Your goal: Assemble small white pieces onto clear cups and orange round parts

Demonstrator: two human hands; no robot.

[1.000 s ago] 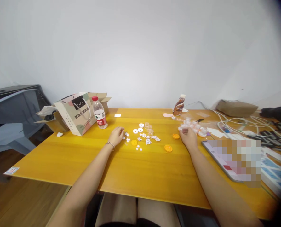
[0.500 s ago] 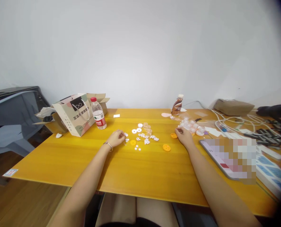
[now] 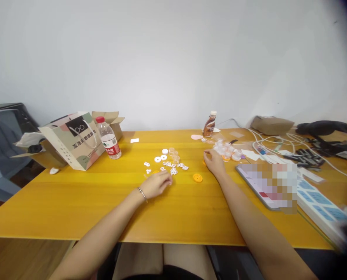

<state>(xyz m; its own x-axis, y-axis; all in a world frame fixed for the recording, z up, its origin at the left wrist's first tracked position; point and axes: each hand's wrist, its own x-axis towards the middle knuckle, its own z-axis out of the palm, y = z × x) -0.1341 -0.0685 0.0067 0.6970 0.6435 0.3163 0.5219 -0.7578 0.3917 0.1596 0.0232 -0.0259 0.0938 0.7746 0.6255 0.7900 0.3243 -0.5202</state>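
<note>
My left hand (image 3: 159,183) is over the table, fingers curled together. Whatever is in them is too small or hidden to make out. It partly covers a yellow disc (image 3: 155,172) beside small white round pieces (image 3: 148,171). Further back lie white rings (image 3: 157,159), clear peach-tinted cups (image 3: 176,159) and white openwork pieces (image 3: 174,171). My right hand (image 3: 216,165) has thumb and fingers bent together in a pinch; what they hold, if anything, does not show. Under its fingertips an orange disc (image 3: 204,162) is mostly hidden. Another orange disc (image 3: 197,177) lies between the hands.
A paper bag (image 3: 81,144) and a water bottle (image 3: 109,140) stand left, before an open carton (image 3: 115,120). At the right are a brown drink bottle (image 3: 210,124), clear plastic parts (image 3: 224,149), a phone (image 3: 258,186), white cables (image 3: 267,144) and a power strip (image 3: 319,202).
My left hand has moved right and nearer to me, away from the small white pieces. My right hand stays by the orange disc. The whole view has shifted slightly.
</note>
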